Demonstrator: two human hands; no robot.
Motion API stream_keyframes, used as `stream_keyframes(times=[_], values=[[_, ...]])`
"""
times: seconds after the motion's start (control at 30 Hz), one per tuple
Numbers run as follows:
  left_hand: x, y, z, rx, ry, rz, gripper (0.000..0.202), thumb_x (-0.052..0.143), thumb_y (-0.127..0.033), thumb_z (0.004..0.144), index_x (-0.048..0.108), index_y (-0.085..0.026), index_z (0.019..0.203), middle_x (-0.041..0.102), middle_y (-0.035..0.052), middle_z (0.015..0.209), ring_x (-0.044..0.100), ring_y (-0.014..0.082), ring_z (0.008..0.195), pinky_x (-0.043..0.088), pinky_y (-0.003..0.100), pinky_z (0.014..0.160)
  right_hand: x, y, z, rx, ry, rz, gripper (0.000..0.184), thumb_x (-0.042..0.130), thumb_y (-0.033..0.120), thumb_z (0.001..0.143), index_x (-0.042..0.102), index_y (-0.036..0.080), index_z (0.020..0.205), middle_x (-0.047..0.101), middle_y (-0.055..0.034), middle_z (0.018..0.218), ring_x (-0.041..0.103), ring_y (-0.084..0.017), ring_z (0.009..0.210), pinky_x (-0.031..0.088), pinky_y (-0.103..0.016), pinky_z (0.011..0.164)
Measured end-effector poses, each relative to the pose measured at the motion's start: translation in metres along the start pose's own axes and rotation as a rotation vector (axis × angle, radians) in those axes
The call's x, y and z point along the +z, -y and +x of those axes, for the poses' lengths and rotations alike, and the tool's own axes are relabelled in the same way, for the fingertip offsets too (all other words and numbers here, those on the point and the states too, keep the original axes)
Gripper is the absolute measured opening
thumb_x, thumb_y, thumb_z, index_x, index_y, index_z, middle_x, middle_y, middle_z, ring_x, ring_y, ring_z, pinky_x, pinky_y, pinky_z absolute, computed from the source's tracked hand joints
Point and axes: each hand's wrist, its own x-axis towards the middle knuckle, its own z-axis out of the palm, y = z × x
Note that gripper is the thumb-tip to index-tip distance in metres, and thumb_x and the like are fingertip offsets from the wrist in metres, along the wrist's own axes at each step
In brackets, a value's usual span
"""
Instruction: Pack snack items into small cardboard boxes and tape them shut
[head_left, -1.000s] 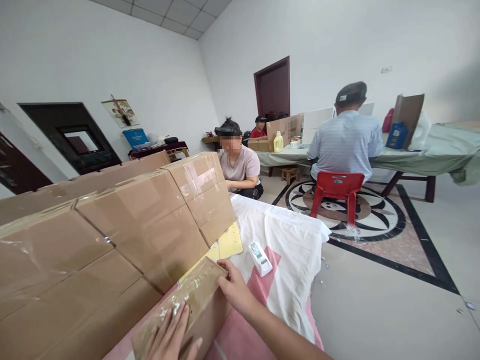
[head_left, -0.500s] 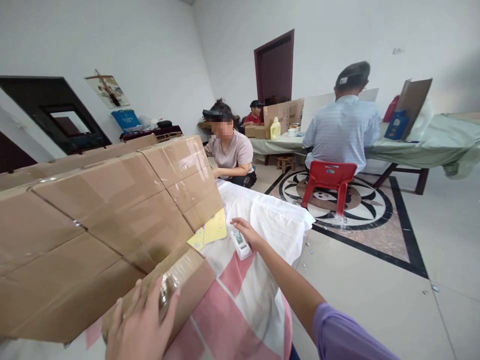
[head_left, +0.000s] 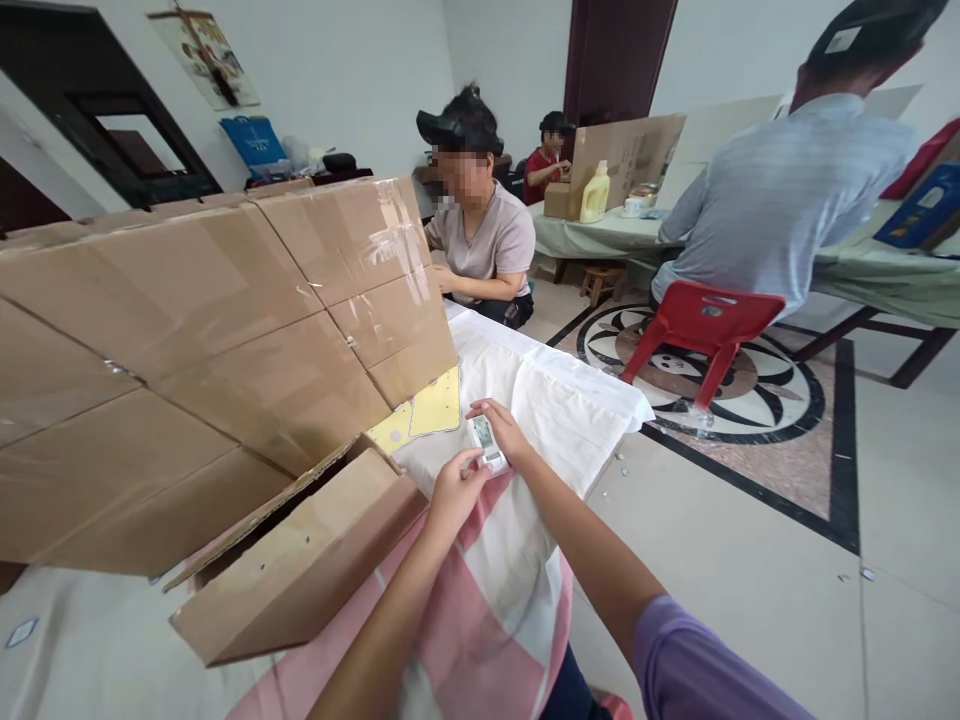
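A small white device (head_left: pixel 484 434) with a grey display sits at the table's middle, between both my hands. My right hand (head_left: pixel 508 432) is wrapped round its far right side. At the near left edge my left hand (head_left: pixel 454 488) grips it, thumb and fingertips against the casing. The parts of the device under my fingers are hidden. Just left of my left forearm lies a narrow cardboard box (head_left: pixel 300 570) with a dark opening along its far side. Beyond the device, yellow patterned sheets (head_left: pixel 436 404) lie flat on the cloth.
A tall wall of taped cardboard boxes (head_left: pixel 240 300) stands along the left. The table bears a pink and white cloth (head_left: pixel 480 610). One person (head_left: pixel 484 235) crouches beyond the table; another sits on a red chair (head_left: pixel 709 325) at a green-covered table (head_left: pixel 577 236), with a third person behind.
My left hand has left the cardboard box and moved right onto the white device. The box now shows its opening and lies turned. The view has shifted closer.
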Motion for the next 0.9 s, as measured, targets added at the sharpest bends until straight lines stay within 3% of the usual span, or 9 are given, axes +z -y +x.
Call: stream_keyframes(times=[0.13,0.23,0.33,0.43,0.53,0.67,0.9], values=[[-0.010,-0.001,0.011,-0.219,0.187,-0.361,0.044,0.073,-0.034,0.078,0.064,-0.012,0.115,0.021,-0.0131,0.052,0.014,0.0061,0.045,0.013,0.020,0.043,0.001,-0.001,0.000,-0.008,-0.021,0.006,0.039,0.045,0.054,0.094,0.065,0.022,0.103,0.073,-0.0039,0.100,0.059,-0.021,0.103,0.040,-0.034,0.099],[-0.012,0.000,0.015,-0.344,0.215,-0.521,0.035,0.074,-0.031,0.077,0.065,-0.013,0.106,0.016,-0.0139,0.050,0.009,0.0056,0.044,0.011,0.019,0.040,0.002,-0.007,0.002,0.000,-0.037,0.013,0.040,0.044,0.055,0.095,0.065,0.022,0.102,0.073,-0.0037,0.098,0.060,-0.021,0.098,0.042,-0.034,0.093],[-0.009,-0.001,0.021,-0.378,0.191,-0.527,0.028,0.073,-0.026,0.077,0.064,-0.012,0.099,0.016,-0.0143,0.048,0.008,0.0050,0.043,0.009,0.019,0.038,0.003,-0.012,0.004,-0.005,-0.051,0.018,0.040,0.044,0.055,0.095,0.065,0.022,0.099,0.073,-0.0035,0.093,0.062,-0.020,0.092,0.044,-0.034,0.089],[-0.001,-0.007,0.029,-0.371,0.151,-0.527,0.023,0.077,-0.023,0.070,0.057,-0.015,0.078,0.017,-0.0148,0.047,0.008,0.0032,0.042,0.008,0.018,0.037,0.003,-0.014,0.005,-0.022,-0.071,0.019,0.040,0.044,0.056,0.095,0.064,0.021,0.097,0.074,-0.0036,0.088,0.062,-0.021,0.089,0.045,-0.034,0.087],[0.009,-0.018,0.033,-0.311,0.084,-0.548,0.043,0.083,-0.024,0.060,0.040,-0.021,0.064,0.016,-0.0151,0.046,0.010,0.0017,0.042,0.009,0.017,0.036,0.003,-0.012,0.003,-0.037,-0.087,0.020,0.042,0.043,0.058,0.095,0.064,0.021,0.095,0.074,-0.0037,0.088,0.063,-0.021,0.089,0.046,-0.035,0.088],[0.024,-0.021,0.023,-0.273,0.018,-0.580,0.055,0.086,-0.029,0.048,0.034,-0.023,0.063,0.018,-0.0154,0.046,0.011,0.0009,0.042,0.010,0.017,0.036,0.002,-0.009,0.002,-0.035,-0.109,0.017,0.038,0.044,0.055,0.095,0.062,0.021,0.093,0.074,-0.0033,0.088,0.063,-0.021,0.092,0.045,-0.035,0.090],[0.037,0.009,0.001,-0.298,-0.070,-0.600,0.058,0.087,-0.039,0.044,0.038,-0.024,0.071,0.017,-0.0167,0.044,0.010,0.0028,0.041,0.009,0.017,0.036,0.005,-0.013,0.004,0.014,-0.120,0.046,0.035,0.044,0.052,0.094,0.062,0.022,0.095,0.075,-0.0030,0.087,0.061,-0.019,0.077,0.046,-0.031,0.073]])
